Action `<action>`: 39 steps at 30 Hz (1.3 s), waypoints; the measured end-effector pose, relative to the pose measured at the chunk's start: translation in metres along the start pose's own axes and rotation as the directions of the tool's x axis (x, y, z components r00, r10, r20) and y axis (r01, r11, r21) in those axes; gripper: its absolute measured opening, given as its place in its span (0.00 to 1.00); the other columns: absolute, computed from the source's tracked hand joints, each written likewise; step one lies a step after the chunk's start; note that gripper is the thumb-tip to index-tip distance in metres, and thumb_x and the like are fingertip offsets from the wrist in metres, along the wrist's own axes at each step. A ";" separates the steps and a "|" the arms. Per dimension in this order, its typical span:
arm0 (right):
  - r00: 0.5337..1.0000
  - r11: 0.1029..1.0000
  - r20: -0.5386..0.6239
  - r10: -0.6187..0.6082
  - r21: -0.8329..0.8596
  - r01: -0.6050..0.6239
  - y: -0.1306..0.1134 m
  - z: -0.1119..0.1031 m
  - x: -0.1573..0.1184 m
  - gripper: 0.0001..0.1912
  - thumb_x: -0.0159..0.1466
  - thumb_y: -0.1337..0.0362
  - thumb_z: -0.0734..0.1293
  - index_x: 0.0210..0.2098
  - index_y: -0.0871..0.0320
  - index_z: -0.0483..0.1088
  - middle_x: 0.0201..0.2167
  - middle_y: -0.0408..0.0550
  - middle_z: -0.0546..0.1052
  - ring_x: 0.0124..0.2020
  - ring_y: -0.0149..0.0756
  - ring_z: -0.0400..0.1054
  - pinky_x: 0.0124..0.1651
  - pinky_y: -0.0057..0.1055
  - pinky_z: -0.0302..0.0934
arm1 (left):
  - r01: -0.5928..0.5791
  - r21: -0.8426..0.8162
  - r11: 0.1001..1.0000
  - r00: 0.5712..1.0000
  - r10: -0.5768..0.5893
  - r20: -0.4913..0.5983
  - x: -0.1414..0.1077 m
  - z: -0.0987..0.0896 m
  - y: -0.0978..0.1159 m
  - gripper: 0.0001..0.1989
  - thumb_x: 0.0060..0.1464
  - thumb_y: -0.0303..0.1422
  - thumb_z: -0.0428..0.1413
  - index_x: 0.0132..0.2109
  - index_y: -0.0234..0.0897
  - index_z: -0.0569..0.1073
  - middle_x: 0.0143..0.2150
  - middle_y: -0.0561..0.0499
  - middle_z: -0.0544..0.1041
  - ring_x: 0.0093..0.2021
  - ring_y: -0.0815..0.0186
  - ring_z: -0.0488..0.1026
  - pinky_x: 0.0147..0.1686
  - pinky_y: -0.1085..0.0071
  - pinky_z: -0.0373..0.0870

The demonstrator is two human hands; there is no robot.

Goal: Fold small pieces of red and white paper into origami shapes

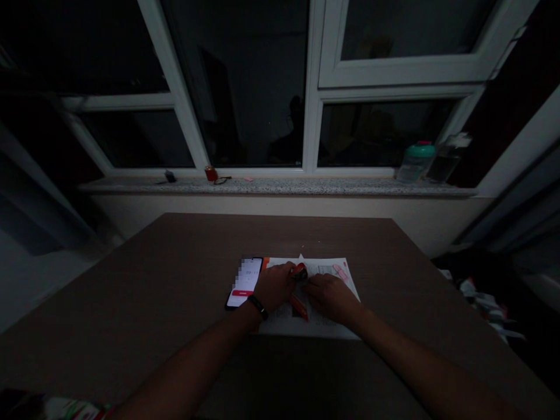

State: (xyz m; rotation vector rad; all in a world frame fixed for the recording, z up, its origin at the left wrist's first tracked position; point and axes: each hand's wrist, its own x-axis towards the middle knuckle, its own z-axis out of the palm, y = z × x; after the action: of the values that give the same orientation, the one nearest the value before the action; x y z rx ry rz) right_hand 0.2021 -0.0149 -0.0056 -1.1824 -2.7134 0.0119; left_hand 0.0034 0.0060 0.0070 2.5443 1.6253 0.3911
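An open printed booklet or sheet with orange edging lies on the brown table under both hands. My left hand, with a dark band on its wrist, is closed around a small red object with a dark, shiny end; its kind is too dim to tell. My right hand rests over the page just to the right, its fingers bent and pressed together. What those fingers hold, if anything, is hidden. Between the hands lies an orange strip, and a white paper point sticks up beyond them.
A lit phone lies left of the booklet on the table. On the stone windowsill stand a teal-lidded bottle, another clear bottle and a small reddish jar. Crumpled items lie beyond the right table edge.
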 end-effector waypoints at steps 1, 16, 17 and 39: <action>1.000 1.000 0.000 -0.002 -0.004 0.002 0.000 0.000 0.000 0.07 0.66 0.68 0.62 0.40 0.57 0.73 0.38 0.50 0.76 0.40 0.38 0.70 0.43 0.32 0.58 | 0.004 0.000 1.000 1.000 -0.004 0.000 0.000 0.000 0.000 0.08 0.63 0.32 0.51 0.48 0.42 0.69 0.42 0.50 0.78 0.43 0.59 0.76 0.41 0.68 0.66; 0.999 0.999 0.016 -0.040 -0.033 0.040 -0.008 -0.001 0.000 0.08 0.66 0.68 0.62 0.42 0.58 0.73 0.38 0.50 0.76 0.41 0.39 0.70 0.43 0.32 0.58 | 0.033 -0.019 0.999 0.999 -0.033 0.009 0.002 -0.002 -0.001 0.12 0.62 0.29 0.50 0.52 0.42 0.67 0.44 0.50 0.78 0.46 0.59 0.76 0.42 0.67 0.66; 0.999 0.999 0.016 -0.040 -0.030 0.040 -0.008 -0.002 0.001 0.08 0.66 0.68 0.63 0.42 0.58 0.73 0.39 0.51 0.76 0.41 0.39 0.70 0.44 0.33 0.58 | 0.039 -0.020 0.999 0.999 -0.039 0.013 0.002 -0.001 -0.001 0.12 0.62 0.29 0.50 0.53 0.42 0.67 0.45 0.50 0.78 0.46 0.59 0.76 0.43 0.67 0.66; 0.988 0.990 -0.063 0.139 0.011 -0.138 0.010 -0.005 0.001 0.09 0.67 0.67 0.61 0.41 0.57 0.74 0.37 0.49 0.76 0.41 0.38 0.68 0.44 0.34 0.53 | -0.185 -0.213 0.959 0.981 0.166 -0.103 -0.007 -0.001 0.005 0.11 0.62 0.35 0.54 0.50 0.39 0.67 0.47 0.48 0.73 0.47 0.61 0.70 0.46 0.68 0.66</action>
State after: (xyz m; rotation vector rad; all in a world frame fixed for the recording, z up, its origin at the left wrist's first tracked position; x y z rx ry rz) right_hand 0.2099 -0.0076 -0.0010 -1.3433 -2.5696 0.0021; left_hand 0.0048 -0.0030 0.0080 2.5375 1.2983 0.6643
